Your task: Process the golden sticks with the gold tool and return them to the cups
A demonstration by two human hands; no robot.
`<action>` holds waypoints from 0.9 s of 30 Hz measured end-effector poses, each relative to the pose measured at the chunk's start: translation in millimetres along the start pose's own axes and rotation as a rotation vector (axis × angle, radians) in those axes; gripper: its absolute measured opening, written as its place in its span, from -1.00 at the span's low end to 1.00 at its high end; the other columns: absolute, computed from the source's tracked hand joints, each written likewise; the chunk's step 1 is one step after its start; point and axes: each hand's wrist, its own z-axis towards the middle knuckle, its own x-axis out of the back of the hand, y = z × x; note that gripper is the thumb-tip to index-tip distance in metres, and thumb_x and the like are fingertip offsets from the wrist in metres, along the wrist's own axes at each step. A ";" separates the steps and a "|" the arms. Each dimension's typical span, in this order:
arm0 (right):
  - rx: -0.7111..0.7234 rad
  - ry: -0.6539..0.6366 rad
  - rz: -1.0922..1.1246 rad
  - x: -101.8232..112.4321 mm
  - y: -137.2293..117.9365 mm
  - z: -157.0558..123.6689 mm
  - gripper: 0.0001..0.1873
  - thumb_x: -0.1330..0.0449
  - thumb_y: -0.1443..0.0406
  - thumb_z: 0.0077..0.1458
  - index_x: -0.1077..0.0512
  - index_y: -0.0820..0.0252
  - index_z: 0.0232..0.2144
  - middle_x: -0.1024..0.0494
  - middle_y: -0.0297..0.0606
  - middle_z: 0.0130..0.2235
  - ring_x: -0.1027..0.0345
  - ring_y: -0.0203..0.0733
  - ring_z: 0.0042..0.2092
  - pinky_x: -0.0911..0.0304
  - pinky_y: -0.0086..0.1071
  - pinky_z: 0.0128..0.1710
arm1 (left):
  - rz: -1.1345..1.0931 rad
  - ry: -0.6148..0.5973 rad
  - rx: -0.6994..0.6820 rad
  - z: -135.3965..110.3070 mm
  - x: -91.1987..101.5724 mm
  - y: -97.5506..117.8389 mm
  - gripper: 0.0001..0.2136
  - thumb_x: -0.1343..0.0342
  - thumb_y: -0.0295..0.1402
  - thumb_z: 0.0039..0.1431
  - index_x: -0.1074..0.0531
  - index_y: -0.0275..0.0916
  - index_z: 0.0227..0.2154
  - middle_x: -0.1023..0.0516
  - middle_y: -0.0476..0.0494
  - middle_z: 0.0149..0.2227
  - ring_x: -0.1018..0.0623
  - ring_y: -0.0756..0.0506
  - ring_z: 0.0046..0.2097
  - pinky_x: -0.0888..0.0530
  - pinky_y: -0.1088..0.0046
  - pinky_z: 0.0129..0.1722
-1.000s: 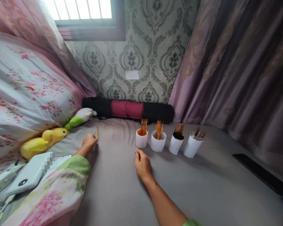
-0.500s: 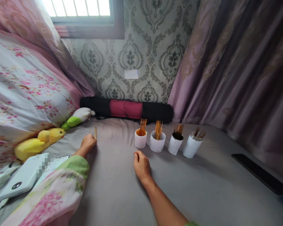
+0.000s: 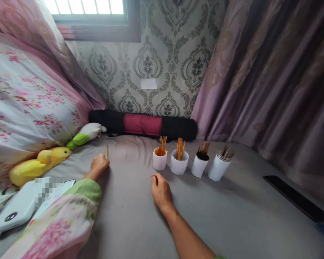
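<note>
My left hand (image 3: 99,164) is closed around a thin wooden stick (image 3: 107,152), which points up from the fingers at the left of the grey sheet. Whether it is one stick or a small bundle I cannot make out. My right hand (image 3: 161,190) rests on the sheet with its fingers curled in, and nothing shows in it. Just beyond it stands a row of white-wrapped containers: a yellow-lined cup (image 3: 159,162), a wider cup (image 3: 179,164), a dark-lined cup (image 3: 199,167) and a glass jar (image 3: 218,169). Thin wooden sticks (image 3: 181,148) stand upright or lean in each one.
Yellow duck plush (image 3: 37,169) and a green-and-white plush (image 3: 88,135) lie on the left, with a white power bank (image 3: 18,208) and a phone (image 3: 67,185) nearer. A black-and-red roll (image 3: 143,124) lies along the wall. At right is a flat black object (image 3: 297,198).
The view has shifted slightly, so things sit a little further left. Both hands keep nearly the same pose and place, the left still holding the stick.
</note>
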 end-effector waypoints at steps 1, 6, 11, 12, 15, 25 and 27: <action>0.000 0.002 -0.002 -0.1 0.1 0.0 -0.76 0.06 0.35 0.09 -0.42 0.14 -0.36 -0.53 -0.27 -0.33 -0.37 -0.27 -0.26 -0.14 -0.49 -0.26 | 0.017 0.005 0.005 -0.8 -0.1 0.8 -0.81 -0.08 -0.56 -0.30 -0.14 -0.24 -0.69 -0.41 -0.39 -0.44 -0.42 -0.44 -0.16 -0.33 0.19 -0.31; -0.007 -0.002 -0.001 0.3 -0.3 0.4 -0.77 0.05 0.35 0.08 -0.42 0.14 -0.35 -0.53 -0.27 -0.32 -0.37 -0.27 -0.26 -0.14 -0.49 -0.27 | 0.047 0.012 0.012 -4.1 1.3 4.1 -0.85 -0.08 -0.55 -0.28 -0.19 -0.25 -0.67 -0.43 -0.38 -0.42 -0.44 -0.40 -0.18 -0.34 0.22 -0.34; -0.010 -0.010 0.006 0.8 -0.6 0.3 -0.76 0.05 0.36 0.08 -0.41 0.14 -0.35 -0.52 -0.27 -0.32 -0.37 -0.26 -0.26 -0.14 -0.49 -0.26 | 0.034 0.011 0.030 -6.1 2.9 6.6 -0.86 -0.09 -0.56 -0.30 -0.22 -0.27 -0.66 -0.43 -0.36 -0.46 -0.44 -0.41 -0.19 -0.35 0.21 -0.34; -0.007 -0.010 0.007 0.7 -0.4 0.2 -0.76 0.05 0.36 0.08 -0.41 0.14 -0.35 -0.52 -0.27 -0.32 -0.37 -0.26 -0.26 -0.14 -0.49 -0.26 | 0.030 0.011 0.031 -6.5 3.2 6.9 -0.85 -0.10 -0.56 -0.30 -0.22 -0.27 -0.67 -0.43 -0.37 -0.46 -0.44 -0.41 -0.19 -0.35 0.21 -0.33; -0.002 -0.009 0.009 -0.1 0.5 0.2 -0.76 0.06 0.36 0.09 -0.41 0.15 -0.35 -0.52 -0.27 -0.32 -0.36 -0.26 -0.25 -0.13 -0.49 -0.24 | 0.010 0.016 0.026 -7.5 3.9 7.5 -0.84 -0.09 -0.57 -0.29 -0.21 -0.27 -0.68 -0.44 -0.39 -0.44 -0.44 -0.43 -0.17 -0.35 0.18 -0.31; -0.007 -0.016 0.006 0.3 -0.9 -0.2 -0.75 0.07 0.35 0.10 -0.42 0.15 -0.35 -0.52 -0.25 -0.32 -0.37 -0.26 -0.26 -0.13 -0.49 -0.26 | -0.016 0.027 0.057 -5.3 5.0 9.4 -0.88 -0.10 -0.53 -0.25 -0.25 -0.29 -0.65 -0.45 -0.48 -0.37 -0.40 -0.49 -0.11 -0.33 0.06 -0.28; -0.012 -0.012 0.000 0.5 -1.4 0.0 -0.75 0.07 0.35 0.10 -0.42 0.15 -0.36 -0.53 -0.25 -0.32 -0.37 -0.26 -0.26 -0.13 -0.49 -0.26 | -0.037 -0.004 0.009 -4.4 5.0 9.3 -0.90 -0.11 -0.50 -0.23 -0.27 -0.31 -0.62 -0.44 -0.54 -0.34 -0.37 -0.52 -0.09 -0.32 0.00 -0.27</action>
